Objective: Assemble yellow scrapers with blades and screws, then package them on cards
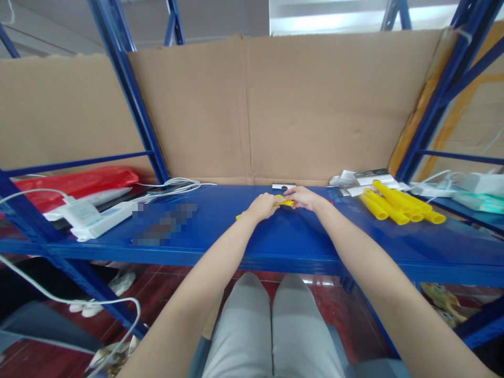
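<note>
My left hand [264, 206] is closed around a yellow tube [284, 200], just above the blue shelf top. One end of the tube pokes out to the left, beside my left wrist; most of its length is hidden under the hand. At its other end, the fingers of my right hand [302, 197] are bent and pinch the yellow piece. Right behind the hands lies a small white item with a dark spot [283, 186]. A tiny red thing [330, 201] shows beside my right wrist.
Several yellow tubes [397, 202] lie piled at the right, before crumpled white packaging [354, 181]. A white power strip [104, 220], cables [181, 185] and a red bag [79, 181] occupy the left. A cardboard wall [315, 105] stands behind; blue posts [134, 100] frame the shelf.
</note>
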A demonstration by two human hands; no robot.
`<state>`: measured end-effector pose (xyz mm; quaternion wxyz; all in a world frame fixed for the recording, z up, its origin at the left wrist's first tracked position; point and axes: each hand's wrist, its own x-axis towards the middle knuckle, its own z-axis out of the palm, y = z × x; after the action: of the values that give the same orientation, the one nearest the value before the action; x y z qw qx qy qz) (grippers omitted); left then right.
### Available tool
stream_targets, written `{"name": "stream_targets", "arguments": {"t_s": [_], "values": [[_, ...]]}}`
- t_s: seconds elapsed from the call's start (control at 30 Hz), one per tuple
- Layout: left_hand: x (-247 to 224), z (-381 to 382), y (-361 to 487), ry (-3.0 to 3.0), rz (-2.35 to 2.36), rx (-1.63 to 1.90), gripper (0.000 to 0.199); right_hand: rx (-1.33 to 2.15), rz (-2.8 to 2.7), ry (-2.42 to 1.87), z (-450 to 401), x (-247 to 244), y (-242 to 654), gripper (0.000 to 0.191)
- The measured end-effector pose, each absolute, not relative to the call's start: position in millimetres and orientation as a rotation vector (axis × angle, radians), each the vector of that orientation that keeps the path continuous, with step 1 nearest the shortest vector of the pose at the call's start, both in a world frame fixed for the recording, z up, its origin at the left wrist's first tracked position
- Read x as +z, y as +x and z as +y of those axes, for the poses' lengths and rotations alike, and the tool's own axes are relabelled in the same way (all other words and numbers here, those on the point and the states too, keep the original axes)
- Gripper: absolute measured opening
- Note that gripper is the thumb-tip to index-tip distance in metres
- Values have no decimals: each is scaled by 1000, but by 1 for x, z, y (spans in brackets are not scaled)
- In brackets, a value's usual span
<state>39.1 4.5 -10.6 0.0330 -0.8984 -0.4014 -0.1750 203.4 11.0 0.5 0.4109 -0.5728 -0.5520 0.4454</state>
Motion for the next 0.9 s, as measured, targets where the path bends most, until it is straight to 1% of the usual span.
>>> {"name": "stream_targets", "arguments": {"t_s": [0.27, 0.57, 0.7, 0.77, 0.83, 0.9], "values": [[-12, 2, 42, -2627, -1327, -393, 46, 1079, -1309, -1378, 10, 4, 204, 24], [-14, 3, 44, -2584, -1311, -389, 48, 1086, -1293, -1332, 13, 1, 206, 27], [-13, -1, 45, -2589, -1283, -367, 50, 1113, -1301, -1300, 14, 0, 207, 23], [-11, -2, 45, -2608, -1282, -441, 52, 1128, -1303, -1263, 14, 2, 208, 15], [-9, -2, 43, -2641, -1285, -610, 51, 1129, -1274, -1205, 15, 4, 211, 10], [-5, 0, 40, -2678, -1291, -867, 50, 1099, -1214, -1162, 16, 6, 217, 13]]}}
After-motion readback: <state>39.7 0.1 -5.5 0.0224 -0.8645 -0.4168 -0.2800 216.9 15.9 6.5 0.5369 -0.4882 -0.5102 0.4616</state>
